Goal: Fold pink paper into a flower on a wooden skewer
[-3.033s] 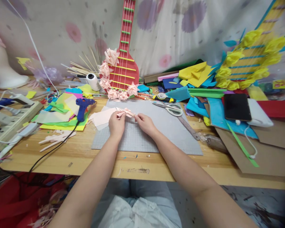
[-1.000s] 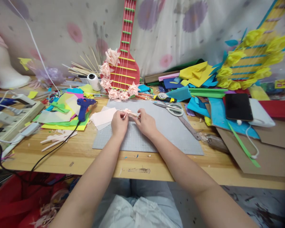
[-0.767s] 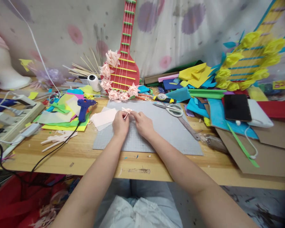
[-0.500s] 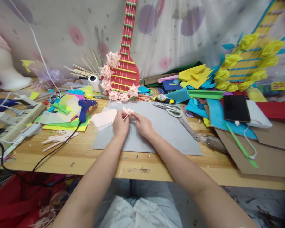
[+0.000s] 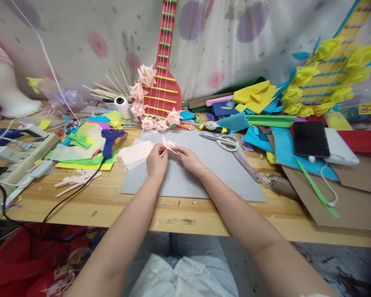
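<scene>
Both hands meet over a grey cutting mat (image 5: 204, 177). My left hand (image 5: 156, 162) and my right hand (image 5: 188, 159) each pinch a small folded piece of pale pink paper (image 5: 167, 144), held just above the mat between their fingertips. Flat sheets of the same pink paper (image 5: 135, 153) lie on the mat's left corner, beside my left hand. A blue glue gun (image 5: 109, 139) stands further left on a heap of coloured sheets.
White-handled scissors (image 5: 224, 141) and a metal ruler (image 5: 246, 164) lie right of my hands. A red cardboard guitar (image 5: 163, 82) trimmed with pink paper flowers leans at the back. Coloured paper, a black phone (image 5: 310, 138), cardboard and a power strip (image 5: 9, 159) crowd the wooden table.
The pink paper was a long strip stretched between my hands; it is now folded short and bunched, and my hands have come closer together.
</scene>
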A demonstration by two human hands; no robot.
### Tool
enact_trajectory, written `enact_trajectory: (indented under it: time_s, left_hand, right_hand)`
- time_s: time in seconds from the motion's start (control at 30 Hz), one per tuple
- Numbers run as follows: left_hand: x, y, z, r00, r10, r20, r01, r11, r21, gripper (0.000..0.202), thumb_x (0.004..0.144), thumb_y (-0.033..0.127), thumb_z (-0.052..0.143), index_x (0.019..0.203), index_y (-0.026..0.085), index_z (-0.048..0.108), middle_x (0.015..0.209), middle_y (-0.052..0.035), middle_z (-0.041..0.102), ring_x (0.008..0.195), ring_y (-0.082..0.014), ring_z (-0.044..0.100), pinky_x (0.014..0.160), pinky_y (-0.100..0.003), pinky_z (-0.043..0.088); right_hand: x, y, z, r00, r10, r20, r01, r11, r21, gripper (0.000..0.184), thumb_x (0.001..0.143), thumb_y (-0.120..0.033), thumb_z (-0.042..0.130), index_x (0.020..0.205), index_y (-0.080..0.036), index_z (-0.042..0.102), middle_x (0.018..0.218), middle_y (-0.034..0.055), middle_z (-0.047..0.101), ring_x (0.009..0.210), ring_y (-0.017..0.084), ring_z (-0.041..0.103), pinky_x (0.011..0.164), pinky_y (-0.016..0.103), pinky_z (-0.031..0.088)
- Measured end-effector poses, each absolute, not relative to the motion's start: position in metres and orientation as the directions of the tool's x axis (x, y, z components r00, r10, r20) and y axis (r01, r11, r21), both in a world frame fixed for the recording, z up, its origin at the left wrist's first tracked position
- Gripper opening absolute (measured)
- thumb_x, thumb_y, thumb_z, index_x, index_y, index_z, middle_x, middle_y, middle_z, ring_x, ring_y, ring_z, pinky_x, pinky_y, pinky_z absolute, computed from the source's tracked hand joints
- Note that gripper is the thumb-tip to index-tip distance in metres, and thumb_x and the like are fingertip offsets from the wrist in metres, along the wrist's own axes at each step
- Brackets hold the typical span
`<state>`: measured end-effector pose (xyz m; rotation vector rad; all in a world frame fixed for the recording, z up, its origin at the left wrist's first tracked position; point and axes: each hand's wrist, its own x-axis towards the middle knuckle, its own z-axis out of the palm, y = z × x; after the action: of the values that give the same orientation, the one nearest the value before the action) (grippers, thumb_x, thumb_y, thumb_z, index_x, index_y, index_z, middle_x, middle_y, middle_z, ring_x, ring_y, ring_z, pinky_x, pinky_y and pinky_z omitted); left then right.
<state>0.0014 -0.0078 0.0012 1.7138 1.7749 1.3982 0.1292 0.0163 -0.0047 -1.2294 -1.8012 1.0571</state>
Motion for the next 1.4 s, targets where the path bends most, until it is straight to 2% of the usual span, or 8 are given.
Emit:
enact_trajectory:
  time_s: [0.13, 0.27, 0.47, 0.63, 0.8, 1.03, 1.17, 1.4]
  left_hand:
    - [0.001, -0.008, 0.001, -0.252, 0.894, 0.370, 0.579, -0.168, 0.798, 0.007, 0.071, 0.022, 0.052, 0.078, 0.021, 0.053, 0.076, 0.0006, 0.061, 0.073, -0.0125, 0.058, 0.068, -0.024, 0.043]
    - [0.003, -0.010, 0.002, -0.280, 0.893, 0.352, 0.586, -0.132, 0.800, 0.008, 0.070, 0.025, 0.053, 0.077, 0.021, 0.053, 0.075, 0.0016, 0.061, 0.070, -0.0124, 0.058, 0.067, -0.024, 0.043]
    - [0.004, -0.009, 0.001, -0.294, 0.921, 0.255, 0.398, -0.124, 0.909, 0.010, 0.067, 0.023, 0.052, 0.076, 0.020, 0.055, 0.077, 0.0009, 0.062, 0.068, -0.0120, 0.059, 0.062, -0.024, 0.046]
    - [0.005, -0.005, 0.001, -0.290, 0.955, 0.065, 0.068, -0.047, 0.997, 0.017, 0.068, 0.033, 0.049, 0.071, 0.017, 0.055, 0.072, -0.0014, 0.058, 0.062, -0.0129, 0.056, 0.045, -0.022, 0.045]
    - [0.004, -0.002, 0.001, -0.327, 0.941, 0.083, 0.117, -0.047, 0.992, 0.015, 0.066, 0.031, 0.052, 0.062, 0.016, 0.053, 0.068, -0.0001, 0.053, 0.059, -0.0094, 0.050, 0.045, -0.019, 0.044]
    - [0.003, -0.003, 0.004, -0.314, 0.948, 0.054, 0.076, -0.031, 0.997, 0.018, 0.066, 0.031, 0.051, 0.058, 0.016, 0.049, 0.064, 0.0013, 0.048, 0.057, -0.0079, 0.046, 0.047, -0.019, 0.044]
    - [0.006, -0.006, 0.012, -0.237, 0.971, -0.022, -0.030, 0.016, 0.999, 0.015, 0.065, 0.030, 0.051, 0.059, 0.016, 0.048, 0.060, 0.0023, 0.047, 0.053, -0.0078, 0.044, 0.045, -0.020, 0.044]
    - [0.008, -0.007, 0.014, -0.174, 0.984, -0.026, -0.063, 0.015, 0.998, 0.015, 0.064, 0.031, 0.052, 0.062, 0.016, 0.050, 0.062, 0.0013, 0.048, 0.055, -0.0086, 0.045, 0.042, -0.019, 0.043]
  right_hand:
    - [0.134, 0.007, 0.004, -0.316, 0.933, 0.175, 0.550, 0.330, -0.767, 0.033, 0.083, -0.021, 0.034, 0.107, -0.024, 0.057, 0.109, -0.0010, 0.061, 0.098, 0.013, 0.055, 0.084, 0.026, 0.040]
    - [0.135, -0.003, 0.015, -0.310, 0.935, 0.172, 0.722, 0.350, -0.597, 0.032, 0.086, -0.038, 0.034, 0.111, -0.029, 0.053, 0.104, -0.0005, 0.063, 0.091, 0.017, 0.058, 0.078, 0.028, 0.042]
    - [0.134, -0.002, 0.015, -0.291, 0.948, 0.127, 0.811, 0.315, -0.494, 0.033, 0.088, -0.035, 0.029, 0.112, -0.030, 0.051, 0.105, -0.0003, 0.063, 0.090, 0.017, 0.059, 0.075, 0.026, 0.041]
    - [0.133, -0.003, 0.014, -0.305, 0.937, 0.171, 0.801, 0.349, -0.486, 0.032, 0.087, -0.028, 0.031, 0.112, -0.027, 0.052, 0.109, 0.0013, 0.061, 0.094, 0.016, 0.056, 0.080, 0.027, 0.040]
    - [0.130, -0.006, 0.013, -0.305, 0.916, 0.261, 0.761, 0.399, -0.512, 0.031, 0.087, -0.026, 0.031, 0.108, -0.025, 0.054, 0.110, 0.0018, 0.059, 0.097, 0.015, 0.053, 0.082, 0.027, 0.039]
    - [0.126, -0.010, 0.019, -0.311, 0.912, 0.266, 0.750, 0.408, -0.521, 0.029, 0.088, -0.033, 0.032, 0.103, -0.025, 0.056, 0.104, 0.0009, 0.061, 0.093, 0.014, 0.055, 0.076, 0.024, 0.038]
    - [0.124, -0.012, 0.020, -0.220, 0.935, 0.279, 0.795, 0.337, -0.504, 0.036, 0.087, -0.044, 0.030, 0.093, -0.025, 0.060, 0.091, 0.0007, 0.065, 0.081, 0.013, 0.057, 0.065, 0.022, 0.036]
    - [0.124, -0.011, 0.017, -0.100, 0.937, 0.336, 0.804, 0.275, -0.527, 0.032, 0.085, -0.044, 0.036, 0.083, -0.024, 0.061, 0.081, -0.0005, 0.065, 0.074, 0.013, 0.056, 0.060, 0.022, 0.033]
